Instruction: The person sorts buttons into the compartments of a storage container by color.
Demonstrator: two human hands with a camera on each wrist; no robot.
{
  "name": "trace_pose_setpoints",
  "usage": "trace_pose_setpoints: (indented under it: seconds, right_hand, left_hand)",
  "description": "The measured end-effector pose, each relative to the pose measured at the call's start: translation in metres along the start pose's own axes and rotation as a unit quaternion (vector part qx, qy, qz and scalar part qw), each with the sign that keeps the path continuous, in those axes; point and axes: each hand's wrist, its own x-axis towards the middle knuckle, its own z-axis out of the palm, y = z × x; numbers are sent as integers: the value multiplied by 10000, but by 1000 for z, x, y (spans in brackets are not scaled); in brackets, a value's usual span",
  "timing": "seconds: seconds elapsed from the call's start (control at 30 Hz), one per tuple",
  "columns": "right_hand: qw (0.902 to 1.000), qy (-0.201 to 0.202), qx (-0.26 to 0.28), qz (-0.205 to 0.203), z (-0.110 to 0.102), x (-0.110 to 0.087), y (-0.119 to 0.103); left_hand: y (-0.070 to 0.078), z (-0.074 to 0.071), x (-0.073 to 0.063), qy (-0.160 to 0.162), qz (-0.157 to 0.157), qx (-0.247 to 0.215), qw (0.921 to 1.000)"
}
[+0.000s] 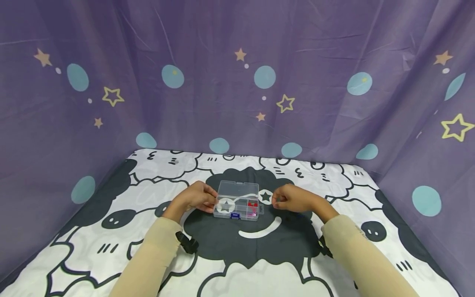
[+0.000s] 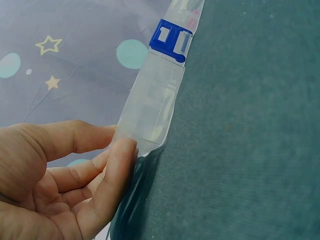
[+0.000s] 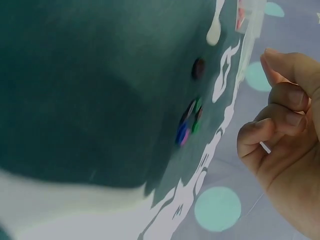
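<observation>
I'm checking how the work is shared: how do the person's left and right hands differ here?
The left hand grips the clear box; the right hand is apart from it. The left hand is at the box's left end, the right hand beyond its right side. Both come out of cream sleeves.

No legible text or numbers
</observation>
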Motion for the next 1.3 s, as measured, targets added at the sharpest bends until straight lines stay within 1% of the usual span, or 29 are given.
trace_pose_setpoints:
  seconds: [0.33,0.53,0.67,0.83,1.03,1.13,1.3]
  right_hand:
    - [9997,1,-87,218,-4,-21,30]
    - [9992,37,65,401,-12,-34,43]
    - [9992,129,-36,363,-16,-40,51]
    - [9991,184,-224,322,-16,-43,58]
    - [9984,33,-308,476,-12,-45,63]
    - [9979,31,-383,516,-10,-45,64]
    - [9983,117,-477,311,-9,-43,62]
  left_hand:
    - [0,0,-1,30,-17,32,10000]
    - [-1,-1,-1,51,-14,37,10000]
    - [0,0,-1,32,-17,50,10000]
    - [0,1,0,41,-10,19,10000]
    - [-2,2,0,32,-13,-28,10000]
    - [-1,2,-1,20,-17,-25,10000]
    - [0,1,0,11,-9,-25,10000]
